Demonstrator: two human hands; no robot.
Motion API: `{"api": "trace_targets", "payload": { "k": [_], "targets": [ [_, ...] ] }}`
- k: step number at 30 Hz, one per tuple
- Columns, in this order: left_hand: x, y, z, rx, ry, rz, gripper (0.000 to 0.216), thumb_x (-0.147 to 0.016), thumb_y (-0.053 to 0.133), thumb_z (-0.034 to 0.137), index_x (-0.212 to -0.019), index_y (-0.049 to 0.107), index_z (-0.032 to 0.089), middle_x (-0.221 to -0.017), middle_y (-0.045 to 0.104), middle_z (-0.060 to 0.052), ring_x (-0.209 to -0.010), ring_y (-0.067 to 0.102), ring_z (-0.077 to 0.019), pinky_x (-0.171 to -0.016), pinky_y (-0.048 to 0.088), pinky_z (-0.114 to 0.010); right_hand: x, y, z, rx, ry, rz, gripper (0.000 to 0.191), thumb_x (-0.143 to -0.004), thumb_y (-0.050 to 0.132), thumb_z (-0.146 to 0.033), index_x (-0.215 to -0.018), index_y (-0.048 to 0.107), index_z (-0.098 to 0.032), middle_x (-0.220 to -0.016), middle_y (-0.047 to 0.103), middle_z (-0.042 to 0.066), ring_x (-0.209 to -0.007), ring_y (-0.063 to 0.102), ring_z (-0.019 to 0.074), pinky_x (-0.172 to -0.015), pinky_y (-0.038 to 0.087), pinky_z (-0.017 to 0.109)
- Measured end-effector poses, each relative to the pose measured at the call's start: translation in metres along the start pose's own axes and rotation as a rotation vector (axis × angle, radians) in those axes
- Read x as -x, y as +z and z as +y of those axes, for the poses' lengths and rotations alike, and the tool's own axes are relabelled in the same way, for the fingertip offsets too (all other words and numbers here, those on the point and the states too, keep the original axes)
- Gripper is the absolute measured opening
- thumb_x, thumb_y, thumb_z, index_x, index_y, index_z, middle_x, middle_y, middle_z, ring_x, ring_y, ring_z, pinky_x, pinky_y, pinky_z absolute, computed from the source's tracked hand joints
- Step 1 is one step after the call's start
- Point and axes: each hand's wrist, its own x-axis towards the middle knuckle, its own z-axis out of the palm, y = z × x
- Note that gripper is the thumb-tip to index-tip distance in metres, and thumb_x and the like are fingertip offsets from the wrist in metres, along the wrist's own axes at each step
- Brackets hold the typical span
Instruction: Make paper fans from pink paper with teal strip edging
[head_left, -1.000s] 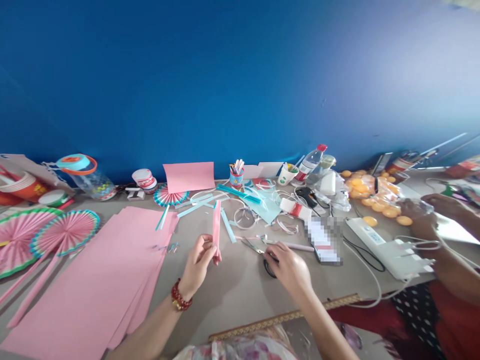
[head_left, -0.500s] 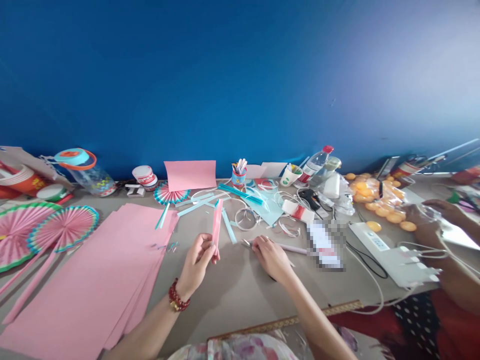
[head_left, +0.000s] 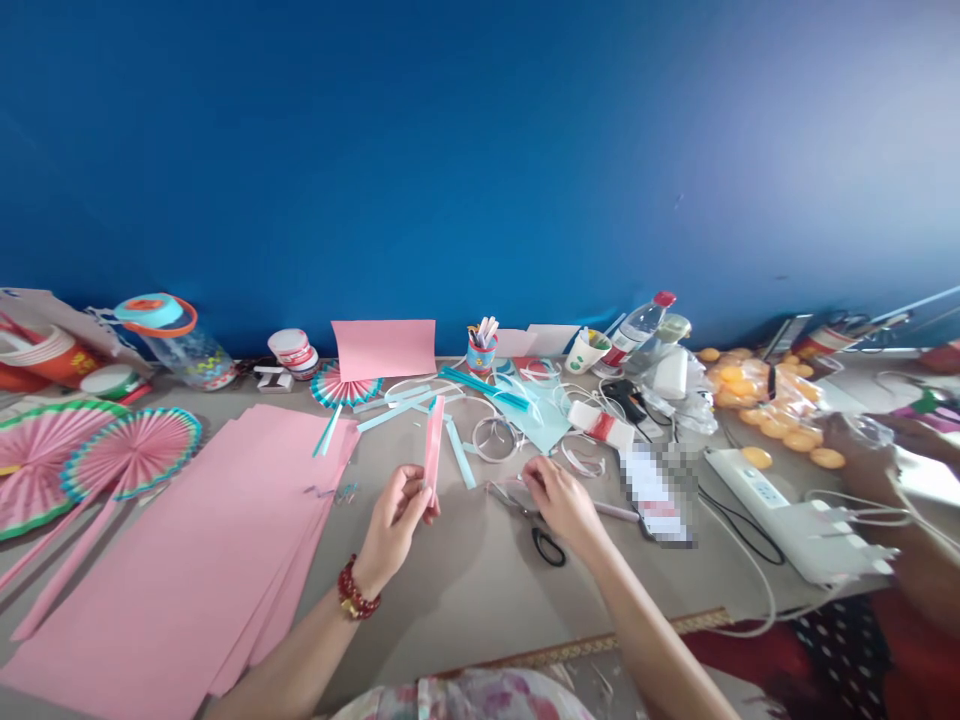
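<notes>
My left hand [head_left: 405, 505] is closed on a narrow folded strip of pink paper [head_left: 433, 440], which it holds upright above the table; a bit of blue shows at the strip's top. To the right, my right hand [head_left: 559, 495] is low over the table with its fingertips drawn together. Whether anything small is between those fingers I cannot make out. Scissors [head_left: 549, 547] with black handles lie under and beside this hand, their blades pointing left; the hand hides part of them. Pale blue paper strips [head_left: 459, 455] lie just beyond both hands.
Large pink sheets [head_left: 195, 510] cover the left, near pleated paper fans [head_left: 135, 455]. Behind stand a pen cup [head_left: 481, 355] and a bottle [head_left: 637, 330]. On the right are a phone [head_left: 656, 495], a power strip [head_left: 750, 490], orange balls [head_left: 795, 438] and another person's arm [head_left: 919, 520].
My right hand has shifted slightly up and right off the scissors, so their blades and a black handle now show. My left hand keeps the pink strip in nearly the same place.
</notes>
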Motion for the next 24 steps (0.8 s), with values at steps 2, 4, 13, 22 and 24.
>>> {"api": "trace_targets", "payload": {
  "k": [2, 4, 13, 22, 24],
  "targets": [
    [0.0, 0.0, -0.001, -0.003, 0.0, 0.007, 0.028, -0.09, 0.06, 0.044, -0.103, 0.054, 0.02, -0.073, 0.063, 0.0, -0.07, 0.06, -0.0169, -0.067, 0.048, -0.029, -0.009, -0.007, 0.003, -0.003, -0.023, 0.013, 0.022, -0.089, 0.042, -0.013, -0.098, 0.06, -0.02, -0.099, 0.069, 0.007, -0.086, 0.065, 0.019, -0.076, 0.046, 0.028],
    [-0.001, -0.001, -0.002, 0.002, 0.001, 0.012, 0.028, -0.09, 0.06, 0.044, -0.103, 0.054, 0.02, -0.073, 0.062, 0.0, -0.069, 0.06, -0.0171, -0.067, 0.048, -0.029, -0.016, -0.012, 0.004, 0.01, -0.072, 0.018, 0.03, -0.085, 0.042, -0.008, -0.101, 0.064, -0.021, -0.109, 0.069, 0.007, -0.097, 0.064, 0.0194, -0.082, 0.045, 0.028],
    [-0.002, 0.0, -0.004, 0.022, 0.043, -0.03, 0.022, -0.094, 0.055, 0.04, -0.101, 0.052, 0.02, -0.074, 0.059, 0.0, -0.07, 0.059, -0.0167, -0.066, 0.047, -0.029, -0.023, -0.018, -0.004, 0.146, -0.049, 0.186, 0.033, -0.092, 0.046, -0.02, -0.113, 0.071, -0.02, -0.093, 0.072, 0.012, -0.097, 0.063, 0.027, -0.086, 0.045, 0.036],
    [0.006, 0.002, -0.008, -0.234, 0.111, -0.168, 0.016, -0.097, 0.048, 0.034, -0.102, 0.054, 0.02, -0.073, 0.058, -0.001, -0.068, 0.055, -0.0156, -0.065, 0.044, -0.027, -0.026, 0.023, -0.071, -1.165, 0.014, -0.22, 0.049, -0.08, 0.071, -0.049, -0.116, 0.063, -0.018, -0.098, 0.069, 0.006, -0.085, 0.064, 0.0198, -0.07, 0.052, 0.03],
    [0.007, 0.001, -0.007, -0.283, 0.13, -0.177, 0.014, -0.096, 0.048, 0.03, -0.1, 0.055, 0.019, -0.071, 0.056, 0.0, -0.065, 0.052, -0.0144, -0.062, 0.042, -0.026, -0.025, 0.034, -0.082, -1.357, 0.125, -0.201, 0.042, -0.075, 0.078, -0.047, -0.102, 0.067, -0.017, -0.084, 0.067, 0.002, -0.074, 0.061, 0.015, -0.065, 0.048, 0.026]
  ]
}}
